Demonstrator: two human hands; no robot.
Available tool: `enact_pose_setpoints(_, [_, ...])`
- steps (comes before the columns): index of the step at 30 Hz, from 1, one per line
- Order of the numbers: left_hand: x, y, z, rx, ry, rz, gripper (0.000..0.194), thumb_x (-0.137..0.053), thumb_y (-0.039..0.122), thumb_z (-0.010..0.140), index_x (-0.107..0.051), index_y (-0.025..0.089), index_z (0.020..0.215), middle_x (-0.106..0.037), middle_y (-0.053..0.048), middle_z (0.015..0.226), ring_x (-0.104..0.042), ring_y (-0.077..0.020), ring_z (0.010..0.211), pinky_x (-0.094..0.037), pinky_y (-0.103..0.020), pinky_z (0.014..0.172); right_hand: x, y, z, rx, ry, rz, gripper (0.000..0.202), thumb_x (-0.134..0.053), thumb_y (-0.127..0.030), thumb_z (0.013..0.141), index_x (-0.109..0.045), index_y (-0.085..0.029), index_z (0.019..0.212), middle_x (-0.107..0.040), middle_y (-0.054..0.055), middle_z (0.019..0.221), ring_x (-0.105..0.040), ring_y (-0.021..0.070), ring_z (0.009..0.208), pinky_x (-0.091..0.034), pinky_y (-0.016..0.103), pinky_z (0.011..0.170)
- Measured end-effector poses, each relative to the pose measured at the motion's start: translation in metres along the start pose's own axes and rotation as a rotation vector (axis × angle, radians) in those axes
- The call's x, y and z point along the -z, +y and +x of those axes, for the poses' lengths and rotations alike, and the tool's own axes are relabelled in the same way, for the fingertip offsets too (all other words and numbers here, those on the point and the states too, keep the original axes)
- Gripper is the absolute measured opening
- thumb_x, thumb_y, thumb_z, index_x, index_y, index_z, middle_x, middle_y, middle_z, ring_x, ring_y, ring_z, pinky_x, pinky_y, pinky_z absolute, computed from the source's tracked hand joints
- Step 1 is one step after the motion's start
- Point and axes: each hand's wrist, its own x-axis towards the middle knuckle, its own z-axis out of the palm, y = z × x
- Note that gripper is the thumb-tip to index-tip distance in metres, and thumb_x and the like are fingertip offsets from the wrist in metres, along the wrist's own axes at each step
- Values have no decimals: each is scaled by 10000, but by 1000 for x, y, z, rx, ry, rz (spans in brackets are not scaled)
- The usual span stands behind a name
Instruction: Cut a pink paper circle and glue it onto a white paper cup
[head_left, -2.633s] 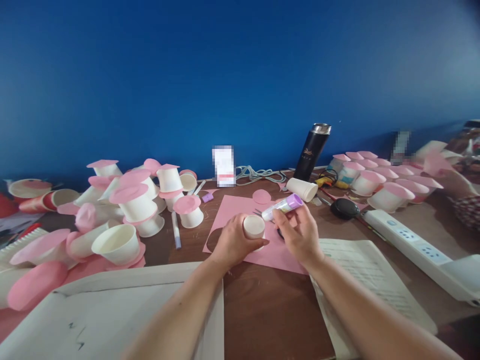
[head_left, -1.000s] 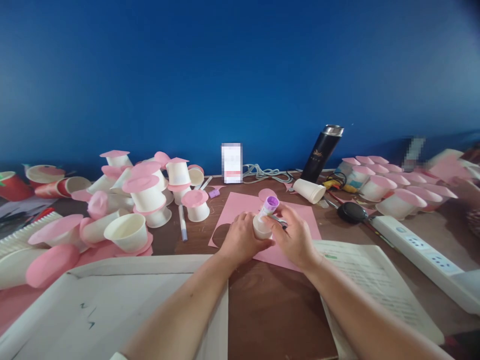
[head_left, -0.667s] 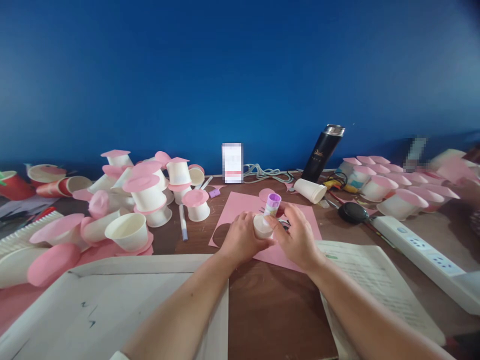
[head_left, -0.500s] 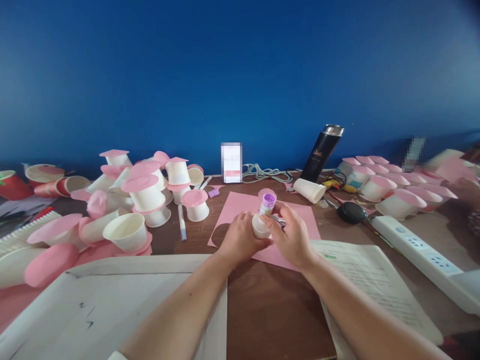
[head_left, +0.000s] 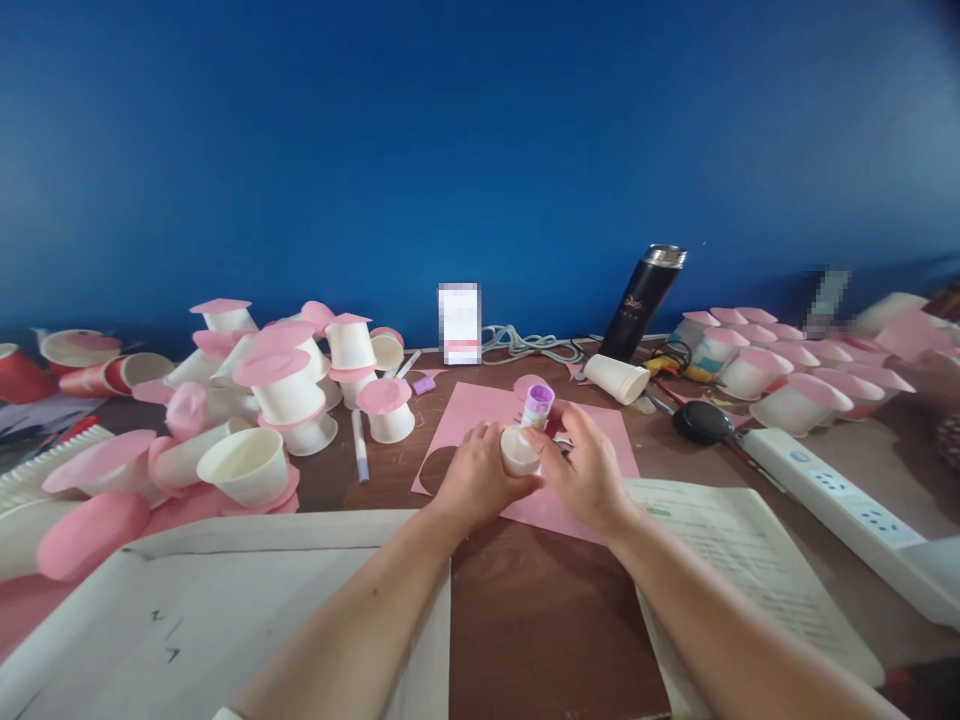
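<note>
My left hand [head_left: 474, 478] is wrapped around a small white paper cup [head_left: 517, 455], whose round end faces up. In my right hand [head_left: 589, 475] is a glue stick [head_left: 537, 406] with a purple open end pointing upward; its lower end is over the cup, though the fingers hide whether the two touch. Under both hands lies a pink paper sheet [head_left: 461, 425] with a round hole cut near its left corner. A pink paper disc [head_left: 529, 383] shows just behind the glue stick.
Pink-topped cups crowd the left [head_left: 279, 385] and the right [head_left: 799, 400]. A black flask [head_left: 637, 310] leans at the back, near a white cup on its side [head_left: 616, 378]. A phone [head_left: 460, 325] stands against the wall. A power strip [head_left: 840, 500] and papers [head_left: 720, 560] flank my right arm.
The view has shifted slightly. Both hands keep their hold on the cup and the glue stick, and the cup's upturned end looks tilted a little more toward the camera.
</note>
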Motion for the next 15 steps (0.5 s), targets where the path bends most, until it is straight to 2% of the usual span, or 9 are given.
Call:
enact_pose_setpoints(6, [-2, -2, 1, 2, -18, 0, 415, -705, 373, 674, -524, 199, 1004, -579, -65, 977, -563, -254, 938, -460, -414, 824, -2, -6, 0, 0, -95, 29, 204, -560, -352, 880, -592, -211, 1026, -665, 47, 878, -606, 204, 775, -459, 341, 727])
enact_pose_setpoints(9, [-2, 0, 1, -3, -26, 22, 408, -711, 378, 673, -534, 207, 998, -582, -61, 971, -564, -252, 927, -459, -413, 827, 2, -9, -2, -24, -101, 40, 219, -581, -374, 862, -605, -202, 995, -667, 49, 866, -601, 208, 777, -454, 343, 722])
enact_pose_setpoints(11, [-1, 0, 0, 2, -20, 28, 443, -724, 413, 664, -525, 203, 998, -583, -64, 976, -564, -257, 929, -461, -411, 816, 4, -7, -2, -88, -43, 122, 221, -592, -382, 854, -605, -198, 975, -668, 50, 880, -605, 207, 793, -457, 331, 713])
enact_pose_setpoints(15, [2, -3, -1, 63, 23, 41, 508, -739, 495, 639, -500, 202, 978, -576, -70, 1001, -562, -278, 975, -462, -405, 800, 9, 5, 5, -270, 212, 453, 218, -567, -412, 874, -598, -206, 938, -658, 31, 843, -606, 177, 760, -476, 309, 707])
